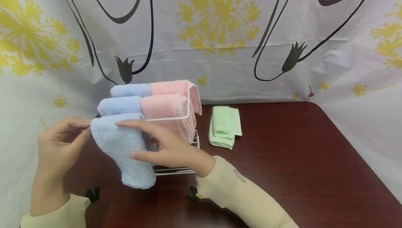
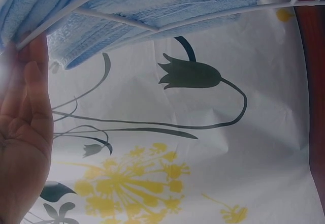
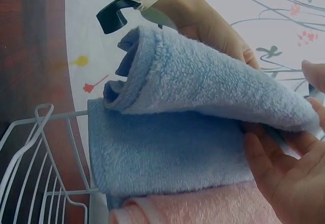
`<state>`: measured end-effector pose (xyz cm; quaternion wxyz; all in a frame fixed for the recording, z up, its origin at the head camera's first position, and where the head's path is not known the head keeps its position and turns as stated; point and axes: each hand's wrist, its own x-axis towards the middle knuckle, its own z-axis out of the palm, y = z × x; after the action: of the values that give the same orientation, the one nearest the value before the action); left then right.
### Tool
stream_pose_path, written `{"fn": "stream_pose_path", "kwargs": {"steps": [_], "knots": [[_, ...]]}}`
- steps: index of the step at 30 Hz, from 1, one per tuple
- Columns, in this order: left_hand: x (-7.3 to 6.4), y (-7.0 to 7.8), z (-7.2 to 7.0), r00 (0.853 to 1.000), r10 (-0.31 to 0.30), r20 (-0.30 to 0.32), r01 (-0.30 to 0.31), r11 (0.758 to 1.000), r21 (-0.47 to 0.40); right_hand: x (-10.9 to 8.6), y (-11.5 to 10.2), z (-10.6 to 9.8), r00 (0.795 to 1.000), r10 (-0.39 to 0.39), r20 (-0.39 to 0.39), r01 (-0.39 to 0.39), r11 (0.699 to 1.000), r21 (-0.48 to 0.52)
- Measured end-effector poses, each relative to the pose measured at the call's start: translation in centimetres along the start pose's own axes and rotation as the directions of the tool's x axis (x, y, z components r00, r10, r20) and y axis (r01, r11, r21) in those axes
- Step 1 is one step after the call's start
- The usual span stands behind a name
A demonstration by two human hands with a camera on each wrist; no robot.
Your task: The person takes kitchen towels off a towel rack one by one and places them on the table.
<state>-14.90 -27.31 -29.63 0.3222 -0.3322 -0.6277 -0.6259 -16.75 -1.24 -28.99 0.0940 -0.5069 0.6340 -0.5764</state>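
A light blue towel [image 1: 125, 147] drapes over the front bar of a white wire rack [image 1: 176, 173], its near end hanging low. At its left end, the thumb and fingertips of my left hand [image 1: 58, 147] pinch the edge. In the left wrist view that hand's fingers [image 2: 36, 66] reach up to blue cloth beside a white wire. My right hand [image 1: 176, 147] lies across the towel's right side, index finger stretched along the top and thumb apart below. From the right wrist view, some of its fingers [image 3: 264, 153] extend beneath the lifted blue fold [image 3: 213, 82].
Behind, two more bars carry blue towels [image 1: 120, 105] and pink towels [image 1: 163, 105] side by side. A folded green towel [image 1: 224, 126] lies on the dark red table [image 1: 282, 151] right of the rack. A patterned white sheet [image 1: 226, 71] hangs along the table's back and sides.
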Motion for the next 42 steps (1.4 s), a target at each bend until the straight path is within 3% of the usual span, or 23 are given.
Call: {"fn": "stream_pose_path", "kwargs": {"steps": [7, 25, 32, 42], "knots": [[-0.1, 0.0, -0.1, 1.0, 0.004, 0.006, -0.004, 1.0, 0.018, 1.3, -0.1, 0.2, 1.0, -0.015, 0.002, 0.015, 0.984, -0.176], [-0.1, 0.1, 0.1, 1.0, -0.009, -0.004, 0.009, 1.0, 0.007, 0.1, -0.3, -0.1, 0.999, -0.006, -0.039, 0.002, 0.994, -0.108], [0.0, 0.2, 0.4, 1.0, -0.009, 0.009, 0.009, 1.0, -0.018, -1.1, -1.4, -0.6, 0.999, 0.023, -0.029, -0.026, 0.992, -0.121], [-0.1, 0.2, 0.6, 0.999, -0.042, -0.021, 0.041, 0.999, -0.033, -3.1, -2.8, -2.3, 0.995, 0.037, -0.089, -0.054, 0.981, -0.188]]}}
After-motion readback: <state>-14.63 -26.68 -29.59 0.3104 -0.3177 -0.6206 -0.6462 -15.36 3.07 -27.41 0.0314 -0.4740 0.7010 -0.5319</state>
